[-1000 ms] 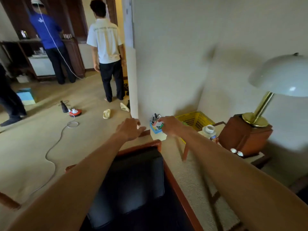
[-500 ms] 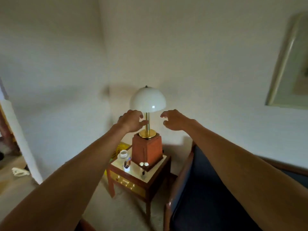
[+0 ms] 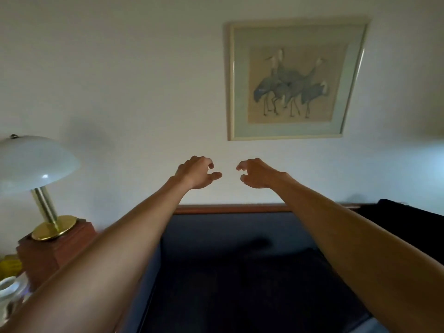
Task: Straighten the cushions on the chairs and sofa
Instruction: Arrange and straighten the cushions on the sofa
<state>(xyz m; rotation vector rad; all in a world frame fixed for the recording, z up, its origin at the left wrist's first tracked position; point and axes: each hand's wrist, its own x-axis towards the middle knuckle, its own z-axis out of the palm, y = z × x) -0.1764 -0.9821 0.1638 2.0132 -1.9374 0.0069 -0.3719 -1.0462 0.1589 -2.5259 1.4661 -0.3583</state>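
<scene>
Sofa cushions (image 3: pixel 230 272) lay dark below outstretched arms, under wood-trimmed backrest. Left hand (image 3: pixel 195 173) and right hand (image 3: pixel 255 173) hovered above, fingers loosely curled (empty). Lamp (image 3: pixel 33 162) at left.

Two bare arms reaching over a dark sofa toward a pale wall

The left hand (image 3: pixel 195 173) and right hand (image 3: pixel 255 173) hover apart, fingers loosely curled, holding nothing, above the dark blue wood-trimmed sofa (image 3: pixel 235 239); a framed print of grey cranes (image 3: pixel 294 79) hangs above, a white-domed brass lamp (image 3: pixel 33 164) stands left
</scene>
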